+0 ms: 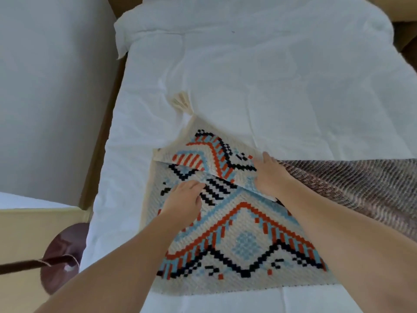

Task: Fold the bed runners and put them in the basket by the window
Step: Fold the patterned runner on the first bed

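A cream bed runner point(243, 240) with red, light blue and black woven diamonds lies folded on the white bed. Its top layer is turned back at the far end, where a cream tassel point(181, 103) sticks out. My left hand point(184, 201) grips the folded edge of that layer near the runner's left side. My right hand point(269, 175) lies on the fold at the right with its fingers over the edge. A second runner point(352, 184), brown and knitted, stretches off to the right beneath my right arm. No basket or window is in view.
The white duvet point(259, 68) covers the bed, with a pillow point(248, 12) at the far end. A white wall point(52, 98) stands left. A dark round lamp base point(65, 251) with a pole rests on the wooden floor at lower left.
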`<state>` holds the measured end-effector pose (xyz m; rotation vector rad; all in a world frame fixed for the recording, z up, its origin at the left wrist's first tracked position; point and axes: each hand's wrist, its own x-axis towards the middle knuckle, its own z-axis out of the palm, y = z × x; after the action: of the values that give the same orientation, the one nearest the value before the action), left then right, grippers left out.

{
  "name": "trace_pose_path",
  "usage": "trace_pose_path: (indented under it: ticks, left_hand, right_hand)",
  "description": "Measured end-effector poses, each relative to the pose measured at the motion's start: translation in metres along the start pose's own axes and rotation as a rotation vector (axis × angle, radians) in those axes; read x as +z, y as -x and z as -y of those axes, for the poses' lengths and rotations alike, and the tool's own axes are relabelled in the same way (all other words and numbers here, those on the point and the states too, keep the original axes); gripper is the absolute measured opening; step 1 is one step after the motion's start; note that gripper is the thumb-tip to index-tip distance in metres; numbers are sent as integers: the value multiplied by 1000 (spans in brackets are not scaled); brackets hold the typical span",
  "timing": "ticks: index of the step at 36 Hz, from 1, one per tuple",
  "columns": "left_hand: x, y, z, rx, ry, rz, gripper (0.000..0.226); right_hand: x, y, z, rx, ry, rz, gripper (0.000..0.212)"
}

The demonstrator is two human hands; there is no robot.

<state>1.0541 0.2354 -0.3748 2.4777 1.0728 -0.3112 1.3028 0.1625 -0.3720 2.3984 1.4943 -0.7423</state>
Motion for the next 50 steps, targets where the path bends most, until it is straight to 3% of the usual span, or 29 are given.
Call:
trace_pose_path:
  ticks: [6,14,17,20,25,28,31,36,42,45,50]
  left_hand:
    - [16,-27,28,61,-41,-24,45]
    - [16,-63,36,90,-93,-87,49]
    - [7,-82,33,96,-118,-154,51]
    - [-6,-103,27,106,-112,-196,68]
    - [-22,-132,21,146,-93,-131,101]
    - [-19,-141,22,139,-93,-96,91]
    - [-11,-136,24,164,-109,-96,59]
    - [-2,-115,36,147,8,-162,24]
    - [3,-61,65,61,25,-216,29]
    - [4,-22,76,8,25,-203,31]
    - [20,54,75,-175,90,-115,26]
  right_hand:
    - [18,-46,11,41,125,-158,72]
    - [29,-60,19,-10,91,-353,72]
    - [29,-52,24,-45,46,-373,62]
    - [32,-38,31,-146,63,-378,44]
    - [50,-11,36,-265,83,-414,46]
    - [60,1,36,-343,64,-515,53]
    - [67,14,36,-387,61,-543,52]
    - [78,27,37,-296,74,-433,49]
    - [80,49,32,-8,75,-88,57]
    - [84,63,34,-10,79,-10,68]
    - [89,91,44,-123,191,71,65]
